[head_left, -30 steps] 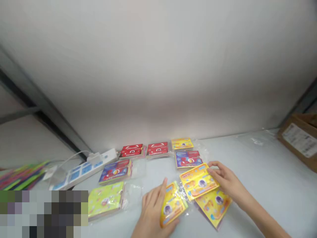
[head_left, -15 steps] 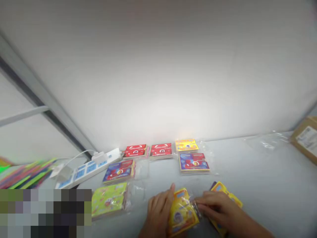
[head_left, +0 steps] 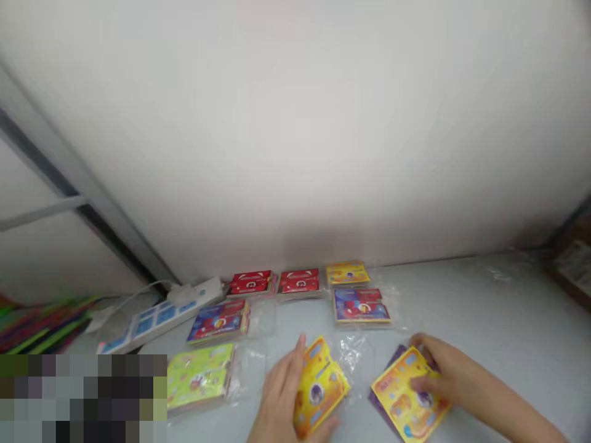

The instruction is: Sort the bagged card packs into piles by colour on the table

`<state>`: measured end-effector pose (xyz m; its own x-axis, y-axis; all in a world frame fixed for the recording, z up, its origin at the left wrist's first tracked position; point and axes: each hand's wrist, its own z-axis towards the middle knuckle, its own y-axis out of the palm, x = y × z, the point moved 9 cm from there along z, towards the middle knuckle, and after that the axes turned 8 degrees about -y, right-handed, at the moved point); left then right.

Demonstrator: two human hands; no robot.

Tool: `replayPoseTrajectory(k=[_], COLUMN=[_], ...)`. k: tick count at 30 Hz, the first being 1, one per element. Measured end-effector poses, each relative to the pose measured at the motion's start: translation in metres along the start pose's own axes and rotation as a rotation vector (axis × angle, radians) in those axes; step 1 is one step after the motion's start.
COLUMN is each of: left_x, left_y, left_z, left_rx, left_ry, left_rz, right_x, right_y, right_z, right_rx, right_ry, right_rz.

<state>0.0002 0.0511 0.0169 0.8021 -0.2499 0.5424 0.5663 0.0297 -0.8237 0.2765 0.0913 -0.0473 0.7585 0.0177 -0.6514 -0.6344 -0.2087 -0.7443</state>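
Observation:
My left hand [head_left: 278, 394] is closed round the edge of a yellow card pack [head_left: 318, 397], held tilted at the bottom centre. The clear plastic bag [head_left: 353, 360] spreads out from that pack's right side. To the right, my right hand [head_left: 443, 369] grips another stack of yellow cards [head_left: 399, 403], thumb on top and fingers at the far edge. A purple card [head_left: 381, 406] sticks out from beneath this stack. Whether the right-hand stack touches the table cannot be made out.
Bagged packs lie beyond my hands: red [head_left: 250, 284], red [head_left: 299, 283], yellow [head_left: 348, 272], blue-and-red [head_left: 362, 306], blue-and-red [head_left: 218, 322] and green [head_left: 201, 376]. A white power strip [head_left: 166, 314] lies left, near colourful items [head_left: 50, 323]. A cardboard box [head_left: 572, 267] stands at far right.
My right hand has let go of the left pack's plastic bag and moved right, taking hold of the other yellow stack. The left hand keeps its pack, shifted slightly left.

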Motion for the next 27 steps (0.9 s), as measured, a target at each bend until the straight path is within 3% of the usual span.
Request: replayPoseTrajectory(k=[5,10,15,18,23,27], left_x=[-0.002,-0.006,0.004,0.008,0.009,0.007], left_y=[0.002,0.001,0.016,0.025,0.025,0.028], left_z=[0.002,0.005,0.003,0.0,-0.002,-0.001], left_rx=[0.017,0.041,-0.064,-0.095,-0.104,-0.142], left_ry=[-0.004,-0.011,0.108,0.147,0.163,0.186], left_rz=[0.026,0.087,0.09,0.069,0.064,0.073], right_x=[-0.029,-0.051,-0.041,-0.035,-0.033,-0.036], right_y=[-0.026,-0.034,-0.052,-0.048,-0.038,-0.031], right_z=[0.0,-0.012,-0.016,-0.012,-0.006,-0.004], right_rx=[0.115,0.006,0.207,0.226,0.244,0.23], right_ry=[-0.062,-0.051,0.022,0.052,0.051,0.047], right_rz=[0.238,0.75,1.066,1.094,0.892,0.882])
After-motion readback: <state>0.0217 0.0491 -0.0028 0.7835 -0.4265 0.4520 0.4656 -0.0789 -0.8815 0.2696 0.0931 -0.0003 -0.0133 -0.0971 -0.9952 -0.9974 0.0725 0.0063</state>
